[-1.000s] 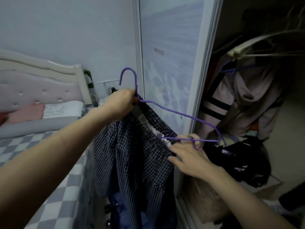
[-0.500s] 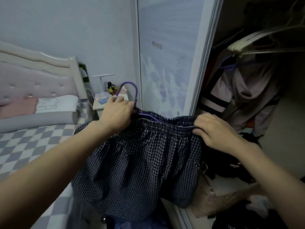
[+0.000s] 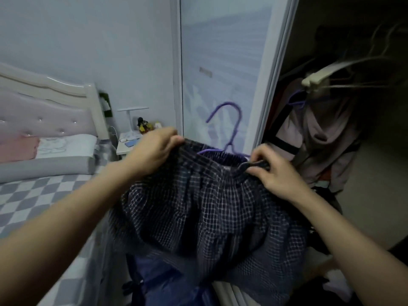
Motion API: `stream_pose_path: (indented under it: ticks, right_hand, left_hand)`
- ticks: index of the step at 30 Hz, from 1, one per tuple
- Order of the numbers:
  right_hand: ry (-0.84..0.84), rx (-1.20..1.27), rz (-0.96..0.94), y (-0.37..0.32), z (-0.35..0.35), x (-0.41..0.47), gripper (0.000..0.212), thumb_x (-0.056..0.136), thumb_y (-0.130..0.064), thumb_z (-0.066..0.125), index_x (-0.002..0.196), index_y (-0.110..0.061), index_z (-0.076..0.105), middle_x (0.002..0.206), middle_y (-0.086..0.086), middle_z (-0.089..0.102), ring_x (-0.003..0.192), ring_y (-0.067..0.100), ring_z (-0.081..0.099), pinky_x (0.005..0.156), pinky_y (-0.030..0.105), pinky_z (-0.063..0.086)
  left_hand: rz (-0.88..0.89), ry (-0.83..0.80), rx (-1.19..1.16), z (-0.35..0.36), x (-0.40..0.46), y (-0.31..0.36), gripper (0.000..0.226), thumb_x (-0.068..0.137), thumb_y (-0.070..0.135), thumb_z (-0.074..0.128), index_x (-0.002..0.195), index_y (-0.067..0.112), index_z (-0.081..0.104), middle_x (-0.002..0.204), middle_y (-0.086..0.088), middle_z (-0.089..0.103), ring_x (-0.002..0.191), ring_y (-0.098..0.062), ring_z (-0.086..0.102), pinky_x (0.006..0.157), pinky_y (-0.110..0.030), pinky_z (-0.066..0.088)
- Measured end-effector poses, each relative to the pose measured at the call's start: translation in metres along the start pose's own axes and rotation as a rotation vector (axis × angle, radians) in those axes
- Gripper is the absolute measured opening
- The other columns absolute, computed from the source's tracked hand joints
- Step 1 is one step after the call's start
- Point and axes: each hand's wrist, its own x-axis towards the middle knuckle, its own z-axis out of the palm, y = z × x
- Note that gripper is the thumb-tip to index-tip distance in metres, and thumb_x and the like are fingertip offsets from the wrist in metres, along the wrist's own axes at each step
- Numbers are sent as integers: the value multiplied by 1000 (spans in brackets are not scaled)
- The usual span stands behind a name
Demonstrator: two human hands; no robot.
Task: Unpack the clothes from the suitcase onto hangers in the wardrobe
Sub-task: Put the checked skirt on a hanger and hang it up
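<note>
A dark navy checked skirt [image 3: 207, 208] hangs from a purple wire hanger [image 3: 231, 127] in front of me. The hanger's hook rises above the waistband, and its lower part sits inside the waist opening. My left hand [image 3: 154, 149] grips the left end of the waistband. My right hand [image 3: 273, 173] pinches the right end of the waistband. The open wardrobe [image 3: 364, 107] is to the right, with a pale striped garment [image 3: 320, 138] hanging inside on another purple hanger.
A sliding wardrobe door [image 3: 223, 69] stands straight ahead. To the left is a bed [image 3: 33, 195] with a checked cover and padded headboard. A small bedside table [image 3: 130, 142] holds a lamp and small items. Blue fabric [image 3: 159, 281] lies below the skirt.
The skirt's waistband has been pulled over the hanger's arms. My left hand moved from the hanger's neck to the waistband's left end, and the hook now stands free between my hands.
</note>
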Motion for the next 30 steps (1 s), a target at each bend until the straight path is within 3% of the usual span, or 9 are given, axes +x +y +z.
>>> stream_pose_path:
  ticks: [3, 7, 10, 13, 17, 20, 23, 27, 30]
  right_hand:
    - [48, 107, 52, -1, -11, 4, 28, 77, -10, 66, 78, -28, 44, 78, -18, 49, 76, -4, 45, 74, 13, 33]
    - [43, 95, 91, -7, -11, 15, 33, 77, -3, 70, 77, -27, 47, 74, -13, 49, 71, -2, 47, 73, 17, 36]
    - [102, 100, 115, -6, -19, 19, 34, 77, 1, 69, 77, -26, 49, 76, -11, 51, 74, -1, 51, 75, 16, 38]
    - [119, 57, 87, -8, -24, 18, 29, 78, 2, 67, 84, -23, 55, 85, -10, 57, 81, -7, 54, 80, 8, 39]
    - [93, -95, 105, 6, -31, 3, 35, 79, 2, 67, 102, -22, 56, 105, 1, 57, 89, -6, 54, 82, 2, 36]
    - [121, 75, 233, 12, -31, -8, 45, 81, 9, 60, 97, -33, 55, 106, 4, 61, 94, 0, 56, 79, 2, 40]
    - [249, 178, 258, 7, -28, -7, 49, 81, 14, 55, 97, -32, 56, 105, 1, 61, 97, 11, 55, 77, 4, 42]
    - [306, 231, 290, 5, -27, -13, 41, 83, 13, 56, 103, -23, 58, 101, -5, 62, 97, 2, 55, 74, 1, 42]
    - [318, 198, 323, 6, -35, -19, 26, 84, 12, 55, 90, -13, 60, 83, -6, 63, 72, -12, 59, 69, 8, 44]
  left_hand:
    - [33, 12, 251, -10, -6, -18, 54, 81, 62, 28, 88, 12, 47, 85, -9, 57, 83, -27, 54, 64, -31, 28]
    - [54, -218, 53, 2, -10, -21, 81, 61, 88, 34, 110, 24, 31, 104, -5, 60, 94, -23, 57, 77, -36, 43]
    - [18, -322, -145, 11, -14, -22, 75, 66, 66, 56, 123, 19, 41, 108, 0, 58, 99, -14, 57, 87, -30, 44]
    - [-41, -139, -257, 21, -7, -22, 11, 85, 34, 59, 84, 24, 55, 78, 5, 56, 75, -10, 52, 70, -29, 39]
    - [-48, 3, -223, 16, 4, -14, 20, 91, 16, 56, 75, 27, 50, 70, 5, 54, 69, -12, 49, 65, -28, 37]
    - [-32, -106, -332, 11, 8, -3, 7, 91, 29, 54, 96, 24, 57, 82, 4, 57, 78, -10, 52, 71, -19, 40]
    - [57, -238, -224, 14, 17, 18, 28, 91, 34, 49, 116, 26, 58, 94, 0, 62, 86, -13, 56, 81, -26, 42]
    - [86, -82, 55, 20, 28, 42, 17, 96, 24, 45, 99, 19, 61, 92, 6, 57, 94, -20, 56, 78, -34, 44]
    - [76, -82, 20, 20, 37, 44, 16, 95, 13, 44, 92, 7, 59, 87, 1, 51, 89, -26, 54, 74, -34, 39]
